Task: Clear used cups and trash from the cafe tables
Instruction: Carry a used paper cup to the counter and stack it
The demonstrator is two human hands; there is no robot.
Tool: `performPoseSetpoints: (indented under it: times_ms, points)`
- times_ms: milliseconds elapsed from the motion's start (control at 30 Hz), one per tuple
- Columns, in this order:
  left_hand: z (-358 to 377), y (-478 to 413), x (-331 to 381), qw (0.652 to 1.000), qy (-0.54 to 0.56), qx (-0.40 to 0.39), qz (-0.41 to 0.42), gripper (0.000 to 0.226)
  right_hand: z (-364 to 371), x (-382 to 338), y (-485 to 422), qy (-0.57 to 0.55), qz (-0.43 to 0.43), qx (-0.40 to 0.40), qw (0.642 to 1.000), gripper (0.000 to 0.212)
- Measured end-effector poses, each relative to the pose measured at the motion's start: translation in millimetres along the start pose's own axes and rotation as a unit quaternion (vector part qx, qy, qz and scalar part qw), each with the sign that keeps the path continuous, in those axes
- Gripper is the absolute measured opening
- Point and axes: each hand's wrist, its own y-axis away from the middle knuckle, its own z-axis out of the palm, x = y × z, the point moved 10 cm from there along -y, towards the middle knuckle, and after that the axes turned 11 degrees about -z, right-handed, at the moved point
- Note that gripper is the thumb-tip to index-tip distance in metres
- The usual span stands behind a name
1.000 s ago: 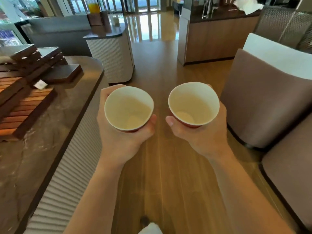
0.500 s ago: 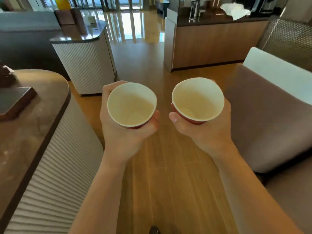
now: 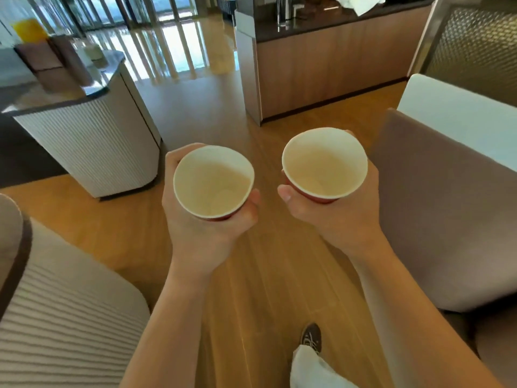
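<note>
two paper cups are held out in front of the body, above a wooden plank floor. the left cup, white inside and red outside, is gripped by the left hand: the fingers are curled round its far side and the thumb is pressed against the near wall, just under the rim. the right cup, of the same kind, is gripped likewise by the right hand, with the thumb laid along the near wall and a fingertip just seen past the far rim. both cups are tilted slightly toward the camera, so that their insides are shown; a pale bottom is seen in each, and whether any liquid is left cannot be told. the cups are held side by side, near each other but not touching, the right one a little farther forward.

to the left, a rounded counter with a white ribbed front and a dark glossy top is seen, and a second ribbed front is cut off by the lower left corner. at the right, a taupe upholstered chair back topped by a white cushion is seen just beside the right forearm. farther back, a wood-panelled counter with a dark top is seen, and a white cloth is laid on it. at the bottom, a dark shoe and a pale trouser leg are seen over the floor.
</note>
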Motion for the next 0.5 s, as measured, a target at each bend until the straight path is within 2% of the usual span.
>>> performPoseSetpoints:
  times_ms: [267,500]
  points:
    - [91,-161,-55,0.999,-0.031,0.016,0.011,0.075,-38,117,-150,0.009,-0.024,0.002,1.000,0.057]
    - [153,-248,-137,0.999,-0.028,0.004,-0.016,0.075,-54,228,-221,-0.002,-0.005,-0.009,1.000,0.062]
